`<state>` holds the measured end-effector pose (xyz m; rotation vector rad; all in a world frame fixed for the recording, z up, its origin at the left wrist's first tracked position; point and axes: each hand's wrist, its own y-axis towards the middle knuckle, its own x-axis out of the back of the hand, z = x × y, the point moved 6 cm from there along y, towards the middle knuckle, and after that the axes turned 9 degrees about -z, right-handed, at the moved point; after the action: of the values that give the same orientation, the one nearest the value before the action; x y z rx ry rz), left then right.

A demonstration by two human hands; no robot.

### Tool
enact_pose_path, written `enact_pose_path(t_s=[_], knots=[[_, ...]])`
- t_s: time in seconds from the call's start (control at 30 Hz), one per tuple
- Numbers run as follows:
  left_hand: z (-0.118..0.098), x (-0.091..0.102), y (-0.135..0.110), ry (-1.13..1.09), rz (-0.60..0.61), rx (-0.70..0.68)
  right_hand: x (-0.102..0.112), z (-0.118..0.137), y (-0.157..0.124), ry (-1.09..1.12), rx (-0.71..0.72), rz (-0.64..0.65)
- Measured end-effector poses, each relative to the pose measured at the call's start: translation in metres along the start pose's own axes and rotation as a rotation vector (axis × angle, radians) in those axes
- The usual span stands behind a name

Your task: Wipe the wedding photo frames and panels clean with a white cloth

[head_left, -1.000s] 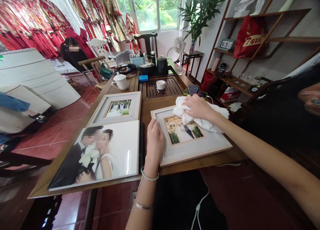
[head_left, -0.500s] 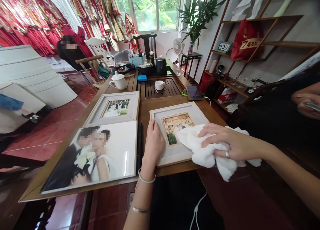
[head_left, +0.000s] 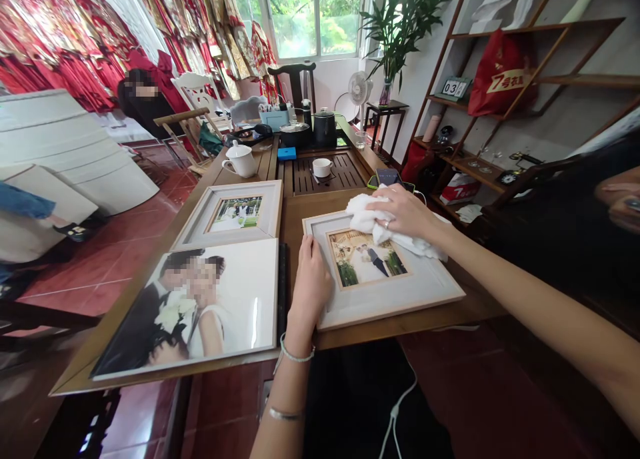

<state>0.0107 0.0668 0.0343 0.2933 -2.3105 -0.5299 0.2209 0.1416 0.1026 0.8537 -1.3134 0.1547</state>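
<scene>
A picture frame (head_left: 350, 306) with a pale border and a small wedding photo lies flat at the table's near edge. My left hand (head_left: 313, 279) grips its left edge, fingers together along the side. In my right hand (head_left: 403, 209) is a bunched white cloth (head_left: 367, 212), pressed on the far part of the frame and covering its upper right corner. To the left of my left hand lies a large photo panel (head_left: 237, 306) of a couple. Behind that panel a second picture frame (head_left: 193, 229) holds another small wedding photo.
Farther back on the wooden table (head_left: 295, 209) stand a lidded white mug (head_left: 241, 160), a small white cup (head_left: 321, 167) on a slatted tea tray (head_left: 345, 169), and a black pot (head_left: 324, 131). A phone (head_left: 390, 177) lies beyond the cloth. Another person's hand (head_left: 623, 196) shows at the right.
My right hand has moved the cloth away from me and leftward, from the frame's right side to its far edge, uncovering the small photo. My left hand keeps its hold.
</scene>
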Motion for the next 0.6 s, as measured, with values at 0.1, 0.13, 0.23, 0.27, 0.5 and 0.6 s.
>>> enact_pose_path(t_s=[0.1,0.13,0.23,0.27,0.5,0.6], knots=[[0.000,0.000,0.000,0.018,0.010,-0.003,-0.002,-0.007,0.016,-0.093,-0.061,-0.082],[-0.001,0.000,0.000,0.019,0.009,-0.004,-0.004,-0.009,0.018,-0.118,-0.083,-0.087],[0.000,0.000,0.000,0.016,0.006,0.002,-0.015,-0.016,0.020,-0.171,-0.130,-0.030],[0.000,-0.001,0.000,0.016,0.009,0.006,-0.018,-0.017,0.019,-0.180,-0.127,0.002],[0.001,-0.003,0.000,-0.001,0.020,0.019,-0.004,0.021,-0.012,-0.138,0.075,0.149],[0.000,-0.003,0.001,0.033,0.042,0.028,0.010,0.047,-0.037,-0.052,0.125,0.159]])
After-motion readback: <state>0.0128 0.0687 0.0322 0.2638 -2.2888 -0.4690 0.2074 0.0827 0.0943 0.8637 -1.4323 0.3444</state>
